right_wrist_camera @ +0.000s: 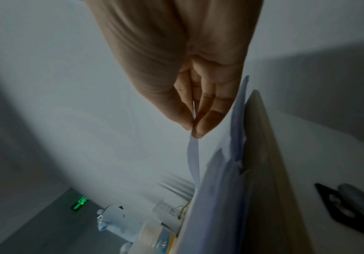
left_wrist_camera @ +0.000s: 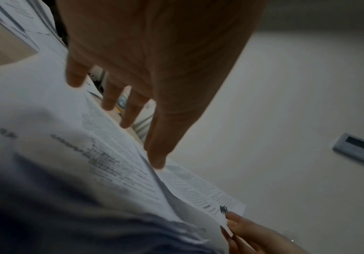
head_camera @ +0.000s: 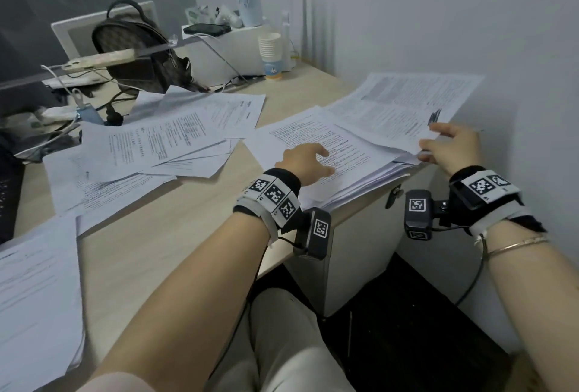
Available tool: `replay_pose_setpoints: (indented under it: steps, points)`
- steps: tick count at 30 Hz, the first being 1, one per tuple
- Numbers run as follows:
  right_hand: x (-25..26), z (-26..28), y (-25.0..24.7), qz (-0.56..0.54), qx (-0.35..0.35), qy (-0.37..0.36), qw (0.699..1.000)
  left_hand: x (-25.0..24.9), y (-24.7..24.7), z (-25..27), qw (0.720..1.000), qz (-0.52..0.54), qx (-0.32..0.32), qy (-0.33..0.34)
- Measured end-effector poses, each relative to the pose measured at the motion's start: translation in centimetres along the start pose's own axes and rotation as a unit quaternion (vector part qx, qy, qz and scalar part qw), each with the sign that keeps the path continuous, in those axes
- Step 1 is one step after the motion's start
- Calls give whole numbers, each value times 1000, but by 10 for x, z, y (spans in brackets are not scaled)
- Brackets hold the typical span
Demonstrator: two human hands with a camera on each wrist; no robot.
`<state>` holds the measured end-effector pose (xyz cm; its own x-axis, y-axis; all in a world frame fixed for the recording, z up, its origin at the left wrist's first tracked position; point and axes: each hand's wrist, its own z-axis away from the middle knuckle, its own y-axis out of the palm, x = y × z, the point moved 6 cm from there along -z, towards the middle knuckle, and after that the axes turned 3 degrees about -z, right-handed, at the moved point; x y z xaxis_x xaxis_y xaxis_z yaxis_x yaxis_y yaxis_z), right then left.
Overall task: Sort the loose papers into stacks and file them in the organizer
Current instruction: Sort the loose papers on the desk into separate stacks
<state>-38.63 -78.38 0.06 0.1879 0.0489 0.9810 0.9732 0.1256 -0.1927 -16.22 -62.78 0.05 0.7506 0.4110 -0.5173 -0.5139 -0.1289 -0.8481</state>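
A thick stack of printed papers (head_camera: 354,169) lies at the desk's right front corner. My left hand (head_camera: 308,161) rests on its top page with fingers spread and straight; the left wrist view shows those fingers (left_wrist_camera: 131,116) over the page (left_wrist_camera: 102,149). My right hand (head_camera: 451,147) pinches the near corner of a printed sheet (head_camera: 404,103) that lies fanned out toward the wall. In the right wrist view thumb and fingertips (right_wrist_camera: 200,127) clamp the thin sheet edge (right_wrist_camera: 194,154). Loose papers (head_camera: 163,144) are scattered across the middle of the desk. No organizer is in view.
Another paper pile (head_camera: 34,297) sits at the front left edge. A dark backpack (head_camera: 138,50), cables (head_camera: 81,91), a white box (head_camera: 225,50) with a phone on it and stacked paper cups (head_camera: 271,53) crowd the back. The wall (head_camera: 470,16) is close on the right.
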Motion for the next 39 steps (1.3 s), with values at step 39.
replay_pose_setpoints:
  steps: [39]
  points:
    - [131, 153, 239, 91, 244, -172, 950, 122, -143, 137, 990, -74, -29, -114]
